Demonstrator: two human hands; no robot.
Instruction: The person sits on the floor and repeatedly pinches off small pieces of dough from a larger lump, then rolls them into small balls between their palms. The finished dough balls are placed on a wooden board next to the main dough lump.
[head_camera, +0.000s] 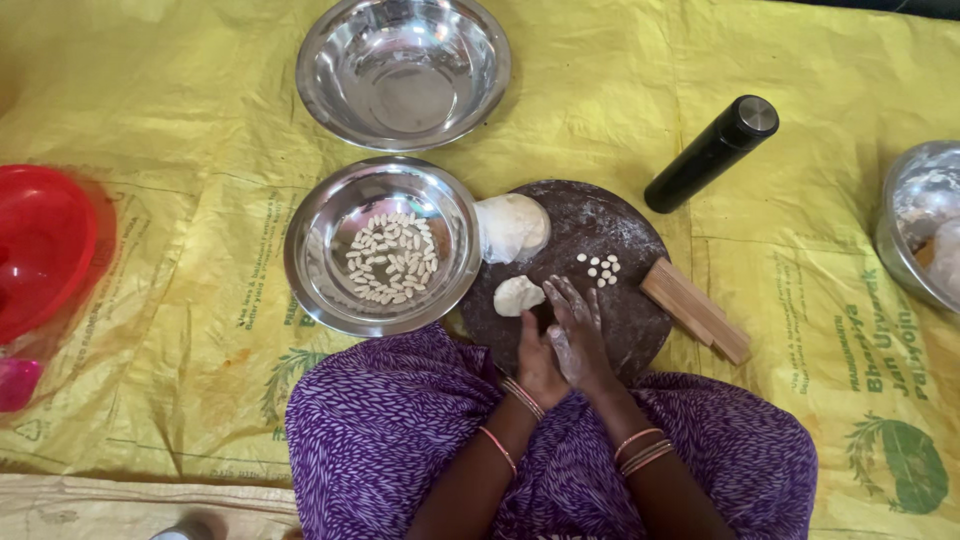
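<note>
My right hand (578, 330) lies flat, fingers spread, over my left hand (537, 362) at the near edge of a round dark board (620, 250). Whether dough is pressed between the palms is hidden. A small lump of white dough (518, 295) sits on the board just left of my fingers. A bigger dough ball (511, 226) rests at the board's far left edge. Several tiny dough pieces (600, 267) lie beyond my right fingertips. A steel bowl (310, 255) left of the board holds many similar small pieces (390, 258).
An empty steel bowl (402, 70) stands farther back. A black cylindrical bottle (711, 153) lies right of the board, with a wooden block (695, 310) against the board's right edge. A red tub (40, 250) is at the left, another steel bowl (915, 225) at the right, all on a yellow sheet (180, 330).
</note>
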